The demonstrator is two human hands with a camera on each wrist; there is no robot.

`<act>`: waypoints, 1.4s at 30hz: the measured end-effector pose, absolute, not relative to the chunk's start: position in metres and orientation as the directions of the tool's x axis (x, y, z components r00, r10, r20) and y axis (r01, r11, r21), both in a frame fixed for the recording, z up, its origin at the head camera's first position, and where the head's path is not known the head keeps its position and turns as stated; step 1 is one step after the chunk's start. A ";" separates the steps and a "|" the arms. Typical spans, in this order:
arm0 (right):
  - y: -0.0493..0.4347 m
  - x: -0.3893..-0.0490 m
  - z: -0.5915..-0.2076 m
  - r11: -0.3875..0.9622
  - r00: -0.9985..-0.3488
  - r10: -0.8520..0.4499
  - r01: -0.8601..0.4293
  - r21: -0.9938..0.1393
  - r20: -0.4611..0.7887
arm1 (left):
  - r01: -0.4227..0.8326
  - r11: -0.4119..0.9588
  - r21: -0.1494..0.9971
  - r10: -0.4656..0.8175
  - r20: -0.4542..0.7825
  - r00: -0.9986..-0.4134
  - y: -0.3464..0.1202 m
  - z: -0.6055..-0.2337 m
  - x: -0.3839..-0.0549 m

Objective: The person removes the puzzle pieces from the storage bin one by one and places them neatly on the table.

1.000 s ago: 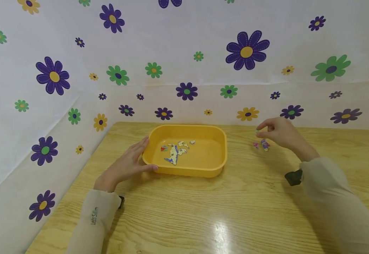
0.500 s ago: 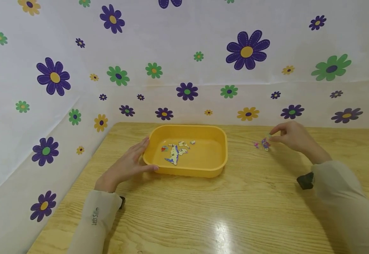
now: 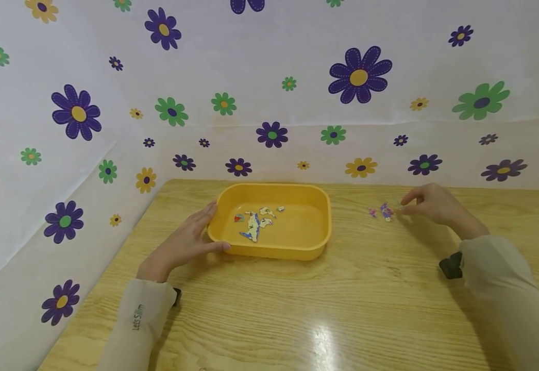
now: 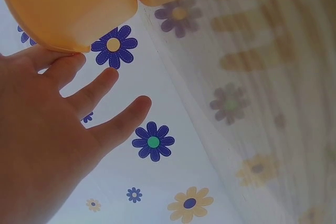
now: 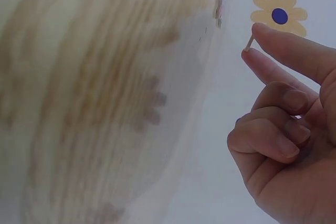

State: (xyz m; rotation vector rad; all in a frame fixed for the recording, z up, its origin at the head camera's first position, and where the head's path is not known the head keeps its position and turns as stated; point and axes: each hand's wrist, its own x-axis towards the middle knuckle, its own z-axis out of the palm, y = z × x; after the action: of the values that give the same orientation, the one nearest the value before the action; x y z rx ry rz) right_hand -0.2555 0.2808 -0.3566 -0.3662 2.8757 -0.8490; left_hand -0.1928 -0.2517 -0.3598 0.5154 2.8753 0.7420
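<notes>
A yellow plastic tray (image 3: pixel 297 253) stands toward the back left of the wooden table. My left hand (image 3: pixel 186 241) rests on its left end, thumb at the front rim and fingers, fairly straight, along the left side; in the left wrist view the outer fingers spread away from the wall. Right of the tray, my right hand (image 3: pixel 434 205) pinches a small thin flat piece (image 5: pixel 249 42) between thumb and index finger, its other fingers curled in. Just left of those fingertips, on the table, lie a small pink piece (image 3: pixel 372 212) and a purple patterned cluster (image 3: pixel 385 210).
Inside the tray lie several cut-out pieces: a large cream and blue one (image 3: pixel 253 226), smaller cream ones (image 3: pixel 266 211) and a red and teal one (image 3: pixel 239 218). A white flowered cloth (image 3: pixel 297 108) hangs behind and left of the table (image 3: pixel 260 309).
My right hand has moved right and slightly nearer, from above the small pieces to beside them, still pinching the little piece. My left hand has stayed at the tray.
</notes>
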 end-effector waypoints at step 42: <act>0.199 -0.267 -0.305 0.726 -0.924 -0.381 -0.317 -0.610 0.027 | 0.303 0.825 0.477 0.361 -0.034 -0.932 -0.252 -0.361 -0.194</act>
State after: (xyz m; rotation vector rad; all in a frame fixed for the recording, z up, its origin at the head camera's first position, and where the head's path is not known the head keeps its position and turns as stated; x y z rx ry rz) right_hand -0.2668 0.1991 -0.3048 -0.5722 2.8245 -0.9708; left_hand -0.1939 -0.2519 -0.3612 0.5265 2.8831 0.7221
